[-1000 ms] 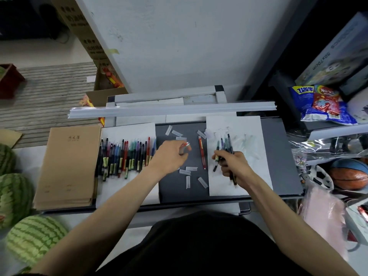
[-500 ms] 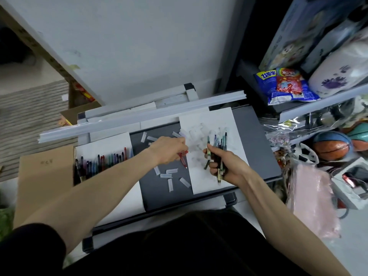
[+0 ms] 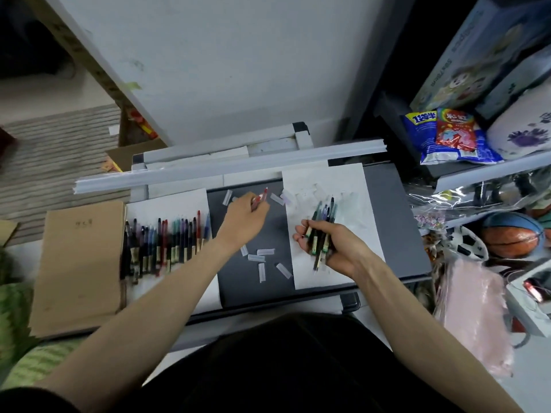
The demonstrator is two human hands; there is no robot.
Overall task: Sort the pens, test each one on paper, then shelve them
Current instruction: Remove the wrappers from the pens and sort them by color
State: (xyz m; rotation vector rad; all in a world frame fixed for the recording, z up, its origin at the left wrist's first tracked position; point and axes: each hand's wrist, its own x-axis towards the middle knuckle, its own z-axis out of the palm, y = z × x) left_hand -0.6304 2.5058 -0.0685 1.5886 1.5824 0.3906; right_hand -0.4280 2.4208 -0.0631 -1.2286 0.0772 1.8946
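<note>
My left hand [image 3: 243,217] holds a red pen [image 3: 260,197] over the dark grey tray [image 3: 390,222], its tip pointing up and right. My right hand [image 3: 329,244] grips a bundle of several pens [image 3: 322,231] above a white test sheet [image 3: 350,201] with faint scribbles. A row of several coloured pens [image 3: 162,245] lies side by side on another white sheet [image 3: 176,201] at the left. Several clear pen caps [image 3: 261,259] are scattered on the tray between the two sheets.
A brown paper pad [image 3: 79,266] lies left of the pen row. A long grey rail [image 3: 226,171] runs along the tray's far edge. Shelves at the right hold snack bags [image 3: 447,137], a basketball [image 3: 514,236] and boxes. Watermelons [image 3: 18,317] sit at the lower left.
My left hand reached to the red pen lying on the tray, picked it up and lifted it toward the far edge. My right hand turned palm-up with its pen bundle. The camera shifted.
</note>
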